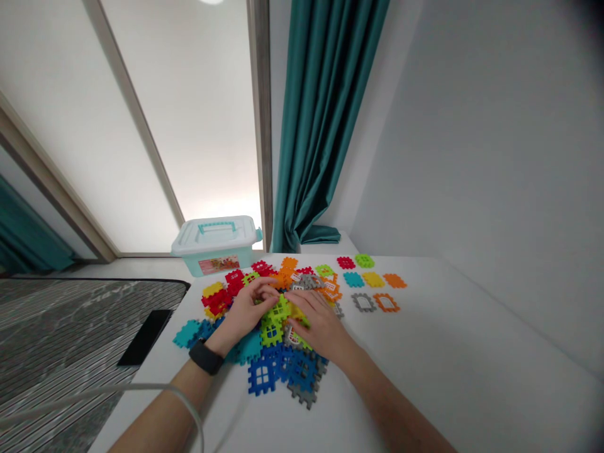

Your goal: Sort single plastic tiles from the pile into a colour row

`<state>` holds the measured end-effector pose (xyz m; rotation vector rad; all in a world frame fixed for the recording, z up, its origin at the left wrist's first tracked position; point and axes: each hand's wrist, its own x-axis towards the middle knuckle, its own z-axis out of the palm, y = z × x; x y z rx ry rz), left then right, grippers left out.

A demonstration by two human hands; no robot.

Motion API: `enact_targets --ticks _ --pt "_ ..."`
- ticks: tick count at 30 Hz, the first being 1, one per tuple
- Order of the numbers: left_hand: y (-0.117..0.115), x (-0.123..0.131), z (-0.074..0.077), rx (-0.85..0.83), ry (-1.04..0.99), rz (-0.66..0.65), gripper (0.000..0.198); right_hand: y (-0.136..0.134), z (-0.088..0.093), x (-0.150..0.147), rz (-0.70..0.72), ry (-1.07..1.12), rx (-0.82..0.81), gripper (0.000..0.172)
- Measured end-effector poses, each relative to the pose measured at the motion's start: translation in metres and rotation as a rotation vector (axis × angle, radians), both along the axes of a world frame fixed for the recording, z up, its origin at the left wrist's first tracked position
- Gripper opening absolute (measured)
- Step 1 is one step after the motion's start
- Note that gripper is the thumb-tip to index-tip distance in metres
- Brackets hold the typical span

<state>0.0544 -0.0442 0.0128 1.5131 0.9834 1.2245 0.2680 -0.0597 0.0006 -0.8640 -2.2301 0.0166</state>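
Note:
My left hand [252, 309], with a dark band [206, 357] on the wrist, rests over a pile of plastic interlocking tiles. Its fingers are curled in close to the thumb, and what lies between them is hidden. On the pile's right side lies my right hand [321, 322], fingers stretched out and thumb apart. Between both hands are lime green window tiles [272, 333] and a partly covered yellow tile [298, 313]. Nearer to me are blue window tiles [262, 375] and a grey tile [304, 396]. Red tiles [218, 303] and orange tiles [284, 275] lie around the far side.
Right of the pile, single tiles lie apart in rows, among them a yellow tile [373, 280] and an orange frame [387, 302]. A lidded turquoise box [217, 248] stands behind. A black flat object [145, 338] is by the left table edge. A pale cable [155, 386] crosses my left forearm.

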Motion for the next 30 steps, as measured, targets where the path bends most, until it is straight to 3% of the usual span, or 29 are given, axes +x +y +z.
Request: enact_targets --ticks 8,13,20,26,30 --pt "-0.002 0.004 -0.002 -0.062 -0.104 -0.049 0.042 -0.001 0.001 -0.002 0.034 -0.046 0.095 0.043" --pt "-0.003 0.004 -0.001 -0.033 -0.047 -0.061 0.035 0.0 0.002 -0.002 0.043 -0.009 0.079 0.04" --pt "-0.009 -0.001 0.006 0.14 0.258 -0.067 0.029 0.001 0.0 0.0 0.02 0.042 0.042 0.043" --pt "-0.01 -0.004 -0.001 0.466 0.594 0.027 0.048 0.004 -0.004 0.004 -0.03 0.099 -0.057 0.038" --pt "-0.008 -0.004 -0.004 0.576 0.773 0.049 0.044 0.006 -0.008 0.006 -0.037 0.115 -0.107 0.034"
